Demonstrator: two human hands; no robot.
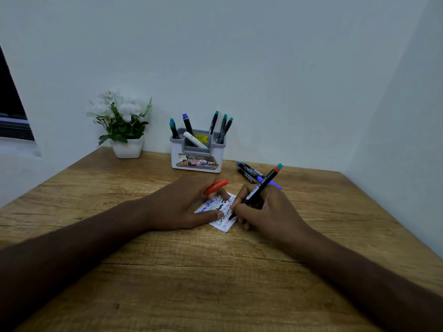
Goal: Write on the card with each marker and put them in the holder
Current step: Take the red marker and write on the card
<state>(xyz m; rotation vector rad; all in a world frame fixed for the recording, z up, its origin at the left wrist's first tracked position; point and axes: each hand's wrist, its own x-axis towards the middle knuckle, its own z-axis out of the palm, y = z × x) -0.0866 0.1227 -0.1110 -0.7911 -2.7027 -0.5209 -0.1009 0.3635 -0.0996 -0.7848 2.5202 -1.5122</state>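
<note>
Card (225,215), small, white and crowded with blue, black and red scribbles, lies on the table (167,283) between both hands; the left hand (184,207) pins it with thumb and finger and grips a red cap (216,186), the right hand (261,212) grasps a black marker (260,186), tip on the card. Six markers stand in the holder (197,154), and at least two more (249,172) lie just beyond the right hand.

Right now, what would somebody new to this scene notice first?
Mid-table, the right hand writes with a black marker on a small white card already covered in coloured scribbles, while the left hand steadies the card and holds an orange cap. Behind them, a grey-and-white holder bristles with markers, and a few loose markers lie to its right.
</note>
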